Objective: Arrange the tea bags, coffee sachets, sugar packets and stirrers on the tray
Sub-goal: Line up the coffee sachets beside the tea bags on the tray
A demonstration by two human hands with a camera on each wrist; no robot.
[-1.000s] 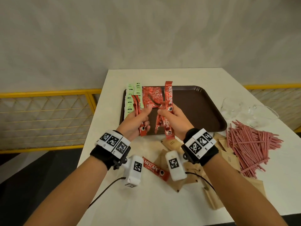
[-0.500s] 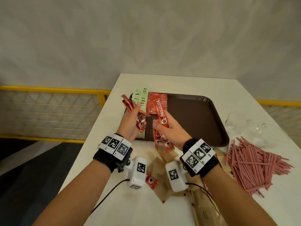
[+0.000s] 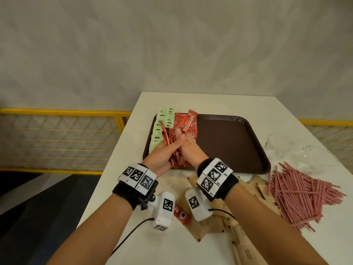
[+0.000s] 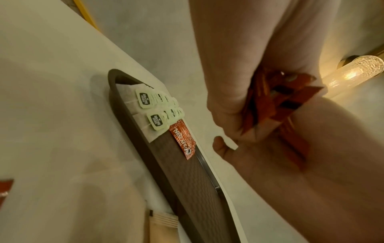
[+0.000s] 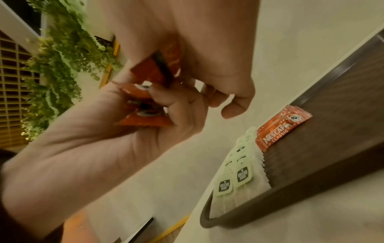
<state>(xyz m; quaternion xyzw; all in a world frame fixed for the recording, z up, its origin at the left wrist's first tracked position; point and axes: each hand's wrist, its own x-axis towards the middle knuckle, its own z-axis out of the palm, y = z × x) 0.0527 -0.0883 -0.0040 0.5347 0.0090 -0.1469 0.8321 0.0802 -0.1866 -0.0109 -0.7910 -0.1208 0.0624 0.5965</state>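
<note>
Both hands' grip, left hand [image 3: 162,153] and right hand [image 3: 191,152], clamps a bundle of coffee sachets [image 3: 176,159], long axes pointing away, above the tray's [image 3: 238,142] near-left corner.

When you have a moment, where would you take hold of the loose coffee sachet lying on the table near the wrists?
Probably pinch the loose coffee sachet across its narrow width from above; it lies flat, mostly hidden under the wrist cameras.

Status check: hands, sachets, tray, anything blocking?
Left hand and right hand together grip a bunch of coffee sachets above tray. Tea bags laid at tray's left. Tray's middle bare, nothing blocking.
</note>
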